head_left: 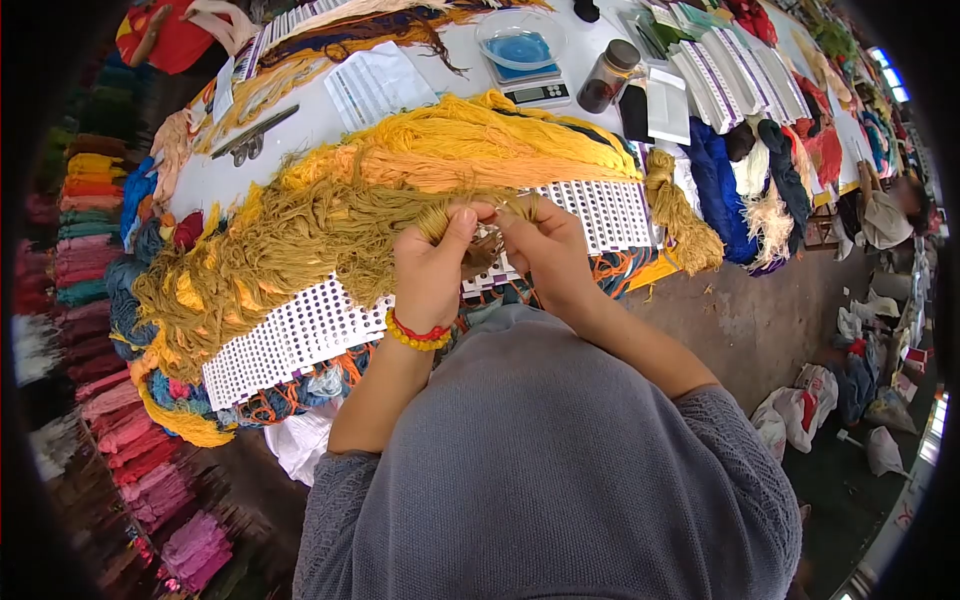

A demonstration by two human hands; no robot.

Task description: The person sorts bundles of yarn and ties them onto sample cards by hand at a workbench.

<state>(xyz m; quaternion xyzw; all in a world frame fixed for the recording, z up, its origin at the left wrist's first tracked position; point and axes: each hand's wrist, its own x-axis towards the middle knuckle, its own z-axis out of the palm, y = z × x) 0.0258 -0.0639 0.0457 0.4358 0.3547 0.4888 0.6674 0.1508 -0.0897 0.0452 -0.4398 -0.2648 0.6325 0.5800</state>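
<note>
My left hand [436,262], with red and yellow bracelets at its wrist, is closed on a hank of olive-gold yarn [340,215]. Close beside it, my right hand [545,245] pinches a loop of similar yarn. The fingertips of both hands nearly meet above the table edge. Loose olive yarn spreads left from my hands over a white card with rows of dark holes [290,335]. Behind it lie peach-orange yarn [400,168] and bright yellow yarn [500,125]. What sits between my palms is partly hidden.
On the table stand a scale [540,93] with a clear bowl, a dark jar [608,78], scissors [255,133] and white paper [380,85]. Blue yarn [715,180] hangs at the right. A person [885,215] is at the far right; another person's arm shows top left.
</note>
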